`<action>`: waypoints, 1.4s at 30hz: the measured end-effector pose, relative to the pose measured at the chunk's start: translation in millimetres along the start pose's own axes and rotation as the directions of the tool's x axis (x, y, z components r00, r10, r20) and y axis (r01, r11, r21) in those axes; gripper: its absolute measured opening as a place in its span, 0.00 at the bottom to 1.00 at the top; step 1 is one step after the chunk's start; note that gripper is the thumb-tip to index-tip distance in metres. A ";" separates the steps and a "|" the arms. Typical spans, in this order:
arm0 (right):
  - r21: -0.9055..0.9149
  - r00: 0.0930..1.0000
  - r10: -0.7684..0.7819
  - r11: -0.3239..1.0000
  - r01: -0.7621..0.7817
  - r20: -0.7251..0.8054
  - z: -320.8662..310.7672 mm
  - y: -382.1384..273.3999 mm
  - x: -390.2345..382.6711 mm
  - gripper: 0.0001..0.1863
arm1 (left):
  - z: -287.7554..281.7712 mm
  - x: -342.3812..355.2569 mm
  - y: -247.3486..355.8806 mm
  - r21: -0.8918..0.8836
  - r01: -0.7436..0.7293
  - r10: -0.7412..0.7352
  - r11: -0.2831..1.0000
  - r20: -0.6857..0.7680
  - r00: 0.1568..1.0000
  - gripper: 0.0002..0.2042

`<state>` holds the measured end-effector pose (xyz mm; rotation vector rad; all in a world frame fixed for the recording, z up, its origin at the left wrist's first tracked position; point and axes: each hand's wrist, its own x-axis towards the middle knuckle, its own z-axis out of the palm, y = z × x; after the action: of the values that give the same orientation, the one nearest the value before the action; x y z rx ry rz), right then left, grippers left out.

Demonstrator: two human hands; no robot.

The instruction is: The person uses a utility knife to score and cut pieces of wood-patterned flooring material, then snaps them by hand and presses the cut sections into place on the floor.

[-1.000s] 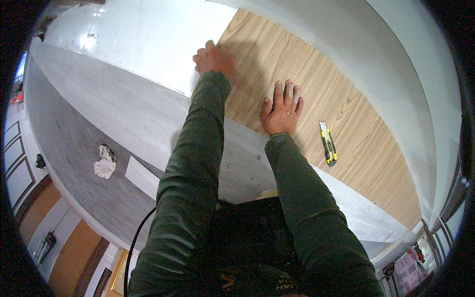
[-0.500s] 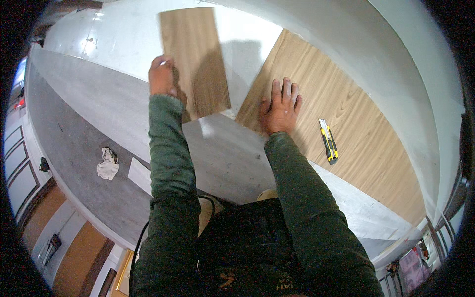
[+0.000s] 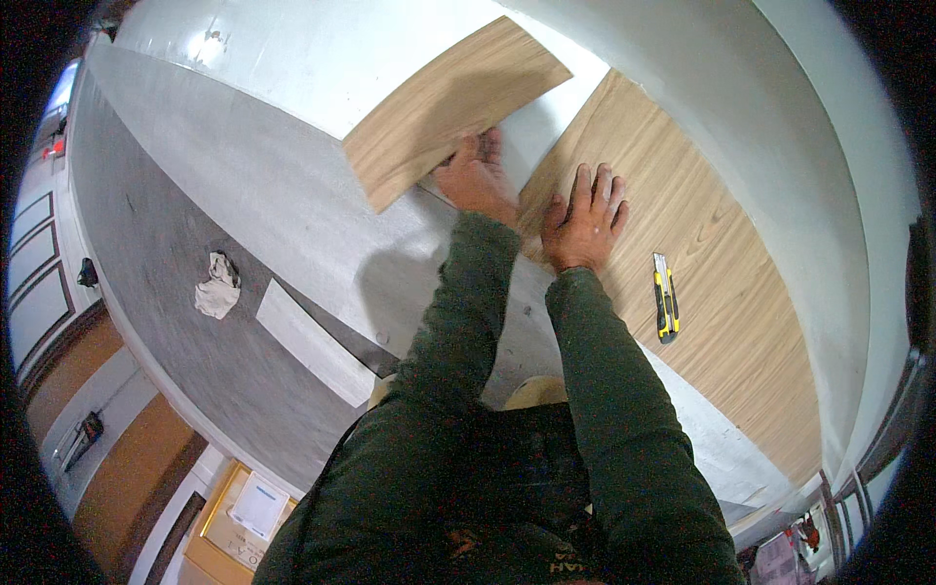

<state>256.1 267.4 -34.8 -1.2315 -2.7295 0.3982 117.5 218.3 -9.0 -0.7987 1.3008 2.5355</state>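
A short wood-look plank piece is held up slantwise over the white floor sheet. My left hand is closed on its lower edge, its fingers slightly blurred and partly hidden. On the right lies a long wood-look plank along the curved wall. My right hand rests palm down near this plank's left end, fingers spread. A yellow and black utility knife lies on the long plank, right of my right hand, with its blade end pointing away from me.
Grey floor spreads to the left, with a crumpled pale cloth and a narrow white strip on it. A white wall curves along the right. A yellow-framed box stands at lower left.
My left hand has moved right, closer to my right hand. The plank piece has turned clockwise from upright to slanting. My right hand stays flat on the long plank; the view has shifted slightly.
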 end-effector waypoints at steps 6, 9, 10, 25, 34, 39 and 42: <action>-0.054 0.999 -0.012 0.998 0.014 0.035 8.6 7.3 0.2 0.33 | 23.7 -38.4 -37.1 -0.071 0.199 -0.205 0.977 -0.087 0.975 0.14; -0.031 0.999 -0.028 0.999 0.029 0.018 10.5 4.3 -0.3 0.32 | 11.2 -35.3 -46.3 0.038 0.411 -0.409 0.911 -0.061 0.911 0.13; -0.034 1.000 -0.021 0.999 0.022 0.021 8.8 6.8 -0.1 0.32 | 13.4 -38.4 -47.0 0.098 0.490 -0.487 0.866 -0.058 0.872 0.13; -0.021 0.999 -0.038 0.999 0.037 -0.040 1.3 2.6 1.0 0.31 | -8.5 39.1 59.2 0.742 -0.406 -0.028 -0.534 0.464 0.885 0.41; -0.031 0.998 -0.050 0.998 0.049 -0.034 0.5 1.0 -0.9 0.31 | -35.6 56.0 46.8 0.742 -0.582 0.019 -0.333 0.622 0.783 0.45; -0.024 0.994 -0.070 0.997 0.068 -0.088 6.6 4.0 -0.9 0.31 | -31.7 56.5 47.7 0.740 -0.572 -0.058 -0.354 0.593 0.803 0.45; -0.027 0.988 -0.089 0.996 0.086 -0.125 8.2 -2.7 -1.8 0.30 | -43.6 70.9 50.1 0.704 -0.586 -0.045 -0.400 0.624 0.780 0.44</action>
<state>253.5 262.8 -41.9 -1.0968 -2.6750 0.2727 54.9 147.9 -32.8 0.6455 2.7856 0.4832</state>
